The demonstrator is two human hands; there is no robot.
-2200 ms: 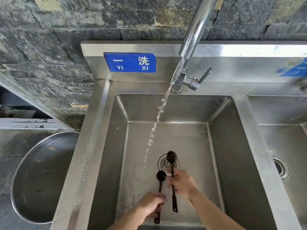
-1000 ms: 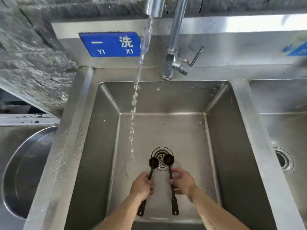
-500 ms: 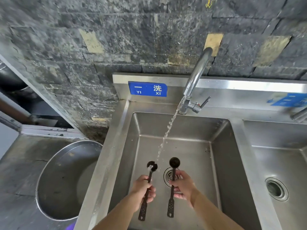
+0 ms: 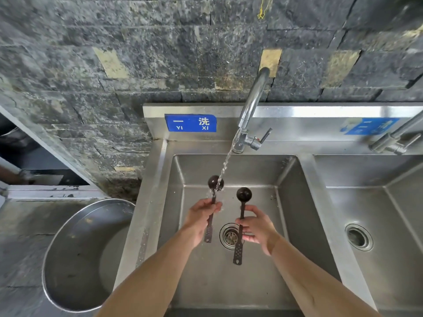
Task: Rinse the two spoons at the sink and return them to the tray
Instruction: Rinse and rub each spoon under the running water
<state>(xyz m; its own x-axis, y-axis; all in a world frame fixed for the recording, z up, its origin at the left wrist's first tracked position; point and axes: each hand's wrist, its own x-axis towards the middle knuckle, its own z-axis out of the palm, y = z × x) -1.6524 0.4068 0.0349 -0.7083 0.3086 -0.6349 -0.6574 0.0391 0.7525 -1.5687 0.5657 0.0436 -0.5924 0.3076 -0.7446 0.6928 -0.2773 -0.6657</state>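
Raised since before, left hand [image 4: 201, 219] grips left spoon [image 4: 214, 183] under water stream [image 4: 225, 163]; right hand [image 4: 257, 227] grips right spoon [image 4: 243, 194].

Water stream [image 4: 225, 162] hits left hand's [image 4: 201, 217] spoon [image 4: 215, 183].

Both my forearms reach forward, bare. Left hand [image 4: 201, 221] fisted, farther, raised. Right hand [image 4: 257, 227] pinching, fingers half-spread, nearer.
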